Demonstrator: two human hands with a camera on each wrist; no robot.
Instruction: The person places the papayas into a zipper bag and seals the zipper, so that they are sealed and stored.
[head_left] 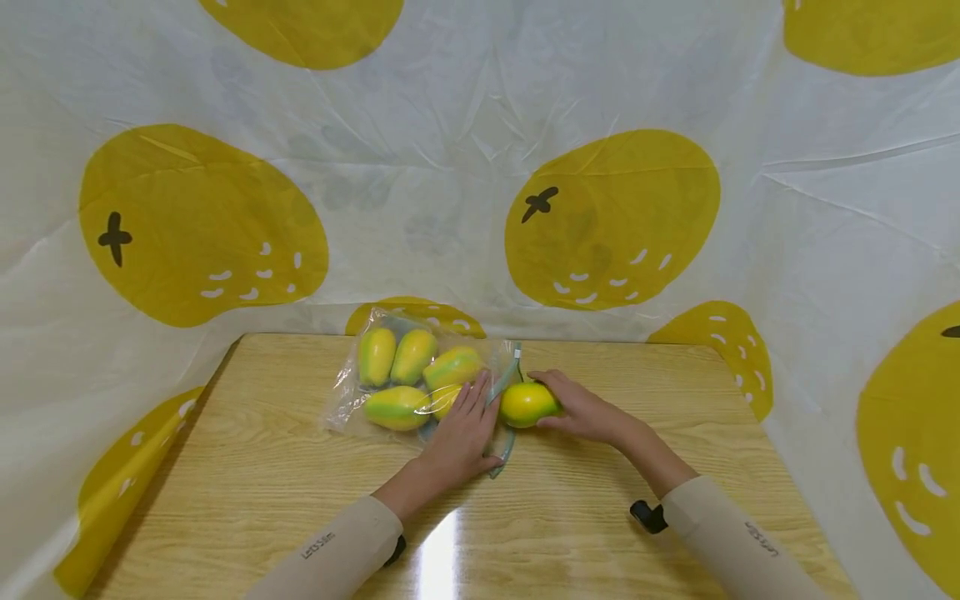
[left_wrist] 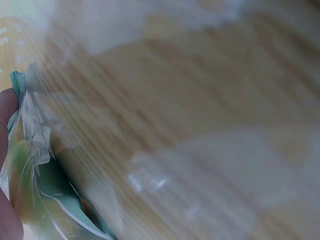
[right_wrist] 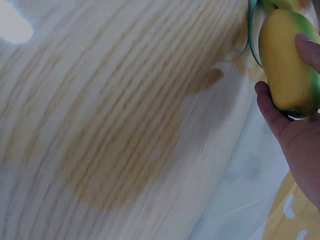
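Note:
A clear zip bag [head_left: 347, 392] lies on the table with several yellow-green mangoes [head_left: 397, 408] inside. My left hand [head_left: 461, 433] rests on the bag near its mouth, fingers extended over the plastic and thumb spread towards the teal zip strip [head_left: 504, 454]. In the left wrist view, only part of that hand [left_wrist: 7, 215] shows beside the bag. My right hand [head_left: 581, 408] grips another mango [head_left: 528, 405] at the bag's mouth; its thumb and fingers lie round the fruit in the right wrist view. Whether this mango's far end is inside the mouth, I cannot tell.
The wood-grain table [head_left: 285, 483] ends at the back against a white cloth [head_left: 420, 217] printed with large yellow fruit, which also hangs at both sides. A small slider [head_left: 517, 353] sits on the far end of the zip strip.

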